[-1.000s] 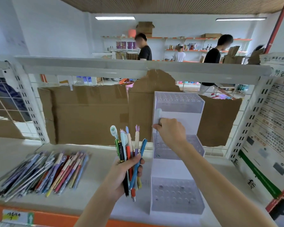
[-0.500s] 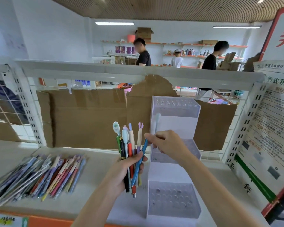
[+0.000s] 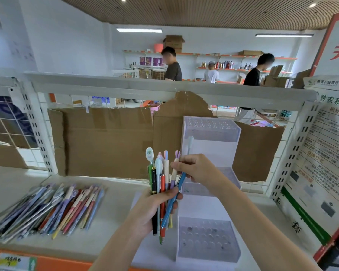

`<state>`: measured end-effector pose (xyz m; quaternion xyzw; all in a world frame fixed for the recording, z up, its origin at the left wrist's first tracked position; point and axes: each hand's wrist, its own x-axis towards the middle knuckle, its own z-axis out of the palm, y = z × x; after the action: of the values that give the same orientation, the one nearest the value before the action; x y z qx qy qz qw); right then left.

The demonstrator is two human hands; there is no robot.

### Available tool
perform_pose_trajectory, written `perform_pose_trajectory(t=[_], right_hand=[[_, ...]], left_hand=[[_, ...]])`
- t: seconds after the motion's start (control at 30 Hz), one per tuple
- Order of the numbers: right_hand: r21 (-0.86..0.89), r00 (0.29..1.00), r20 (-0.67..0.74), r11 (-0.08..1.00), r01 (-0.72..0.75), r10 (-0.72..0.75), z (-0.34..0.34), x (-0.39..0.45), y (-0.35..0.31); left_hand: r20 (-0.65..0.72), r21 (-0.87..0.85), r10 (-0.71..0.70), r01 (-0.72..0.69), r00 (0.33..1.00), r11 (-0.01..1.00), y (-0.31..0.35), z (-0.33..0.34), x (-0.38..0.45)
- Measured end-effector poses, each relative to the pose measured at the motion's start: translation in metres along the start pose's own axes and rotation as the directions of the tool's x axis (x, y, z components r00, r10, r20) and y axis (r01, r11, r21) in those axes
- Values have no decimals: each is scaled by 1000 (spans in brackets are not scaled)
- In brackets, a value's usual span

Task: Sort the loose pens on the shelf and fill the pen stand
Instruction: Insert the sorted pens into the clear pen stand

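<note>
The tiered pen stand of translucent, frosted-looking plastic (image 3: 209,239) has smooth, faintly glossy faces. The bundle of coloured plastic pens (image 3: 160,184) shines slightly, and so does the heap of loose pens in clear glossy sleeves (image 3: 47,210). The white shelf board (image 3: 114,212) looks matt and smooth. Behind it hang rough, matt sheets of torn brown cardboard (image 3: 106,141) on white painted metal wire mesh (image 3: 6,130).

White walls (image 3: 63,36), slatted ceiling (image 3: 204,10), tube lights (image 3: 139,30), far shelving (image 3: 233,69).
</note>
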<state>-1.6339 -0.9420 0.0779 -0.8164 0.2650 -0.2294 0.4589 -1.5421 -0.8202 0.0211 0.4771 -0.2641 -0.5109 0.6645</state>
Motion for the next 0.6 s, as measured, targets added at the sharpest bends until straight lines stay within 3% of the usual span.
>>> perform_pose_trajectory(t=[0.1, 0.23, 0.37, 0.53, 0.6], right_hand=[[-61, 1000, -22, 998, -1, 0, 4, 2, -1], [-193, 965, -226, 977, 90, -133, 8, -1, -2], [-198, 954, -162, 956, 218, -251, 14, -5, -17], [-483, 962, -78, 854, 192, -260, 19, 2, -29], [-498, 954, -85, 841, 209, -288, 21, 6, -32]], left_hand=[[-8, -13, 7, -7, 1000, 1000, -1, -1, -1], [-36, -13, 11, -11, 999, 1000, -2, -3, -2], [-92, 97, 29, -20, 995, 995, -5, -3, -2], [-116, 409, 163, -102, 980, 907, -12, 3, -3], [-120, 458, 182, -108, 976, 882, -13, 4, -3]])
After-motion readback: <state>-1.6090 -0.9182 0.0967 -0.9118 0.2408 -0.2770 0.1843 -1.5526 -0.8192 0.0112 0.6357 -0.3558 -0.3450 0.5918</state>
